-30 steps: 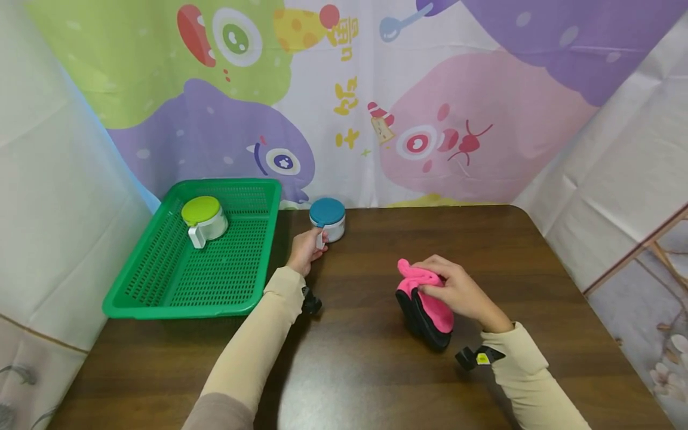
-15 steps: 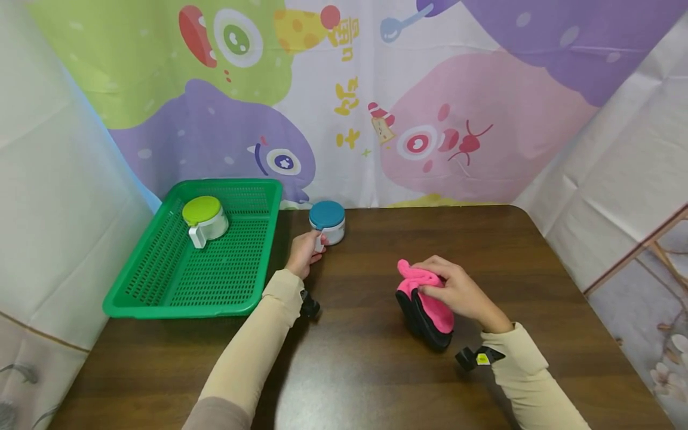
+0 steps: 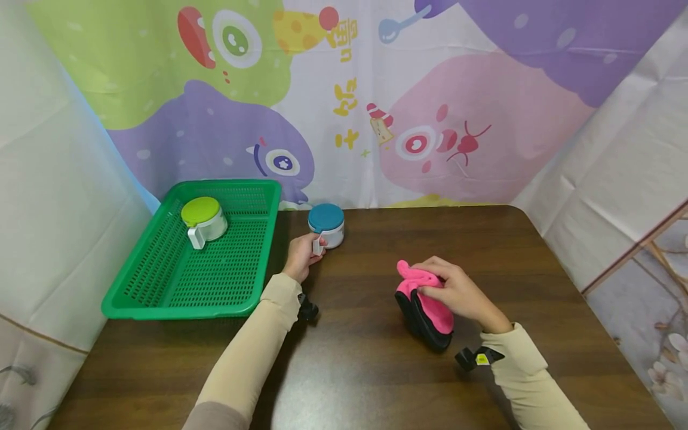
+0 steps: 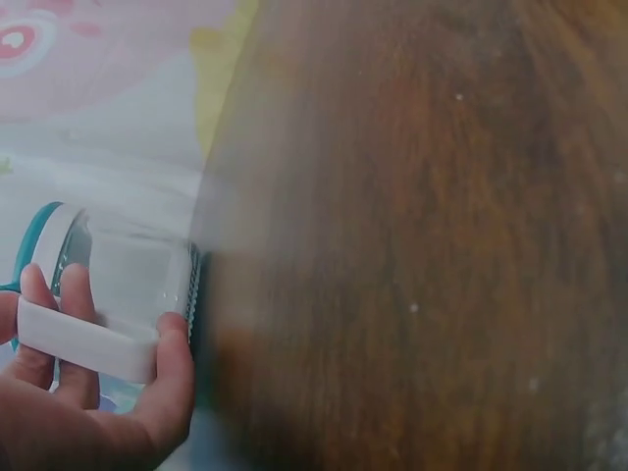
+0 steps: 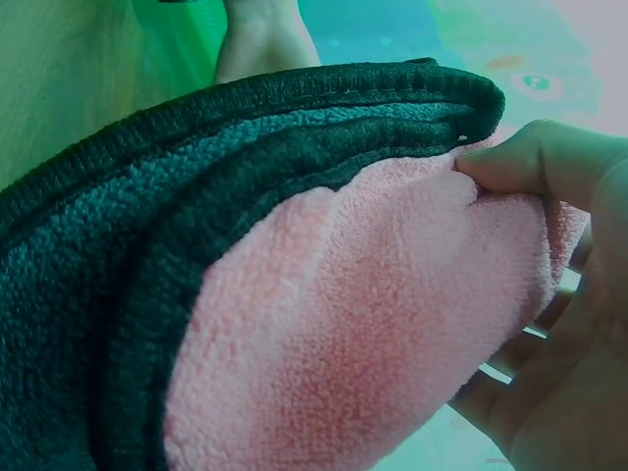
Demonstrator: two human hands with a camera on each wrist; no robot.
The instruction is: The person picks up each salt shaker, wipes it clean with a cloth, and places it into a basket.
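Note:
Near the table's back edge, my left hand grips the white handle of a seasoning jar. The jar is clear and round, with a blue lid; the left wrist view shows fingers passing through the handle. Whether its base touches the table cannot be told. On the right, my right hand pinches a bunched pink cloth between thumb and fingers. The right wrist view shows the cloth's fluffy pile, folded over, with a black stitched edging; part of it is hidden behind the hand.
A green perforated basket stands at the left, holding a similar jar with a lime-green lid. Behind the brown table hangs a cartoon-printed curtain. White cloth panels flank both sides.
The left hand and the blue-lidded jar have shifted slightly toward the person. The right hand and pink cloth have stayed in place.

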